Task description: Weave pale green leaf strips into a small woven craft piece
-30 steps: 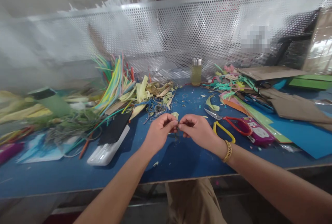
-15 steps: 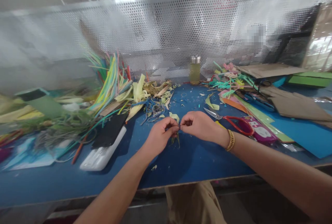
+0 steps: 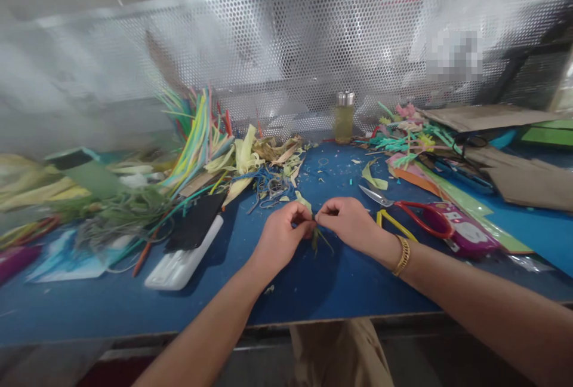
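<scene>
My left hand (image 3: 283, 236) and my right hand (image 3: 349, 223) meet over the middle of the blue table (image 3: 313, 279), fingertips pinched together. Between them they hold a small green piece (image 3: 319, 239) with thin strands hanging down toward the table. A gold bracelet (image 3: 401, 255) sits on my right wrist. Just right of my right hand lie scissors with one red and one yellow handle (image 3: 403, 217).
A heap of coloured paper strips (image 3: 197, 136) and scraps fills the left and back. A black and white flat case (image 3: 188, 243) lies to the left. A small yellow bottle (image 3: 344, 117) stands at the perforated metal screen (image 3: 313, 46). A purple item (image 3: 465, 235) and brown card (image 3: 523, 181) lie right.
Both hands stay pinched on the small piece. More of its green strands now hang below the fingers. The view has shifted slightly.
</scene>
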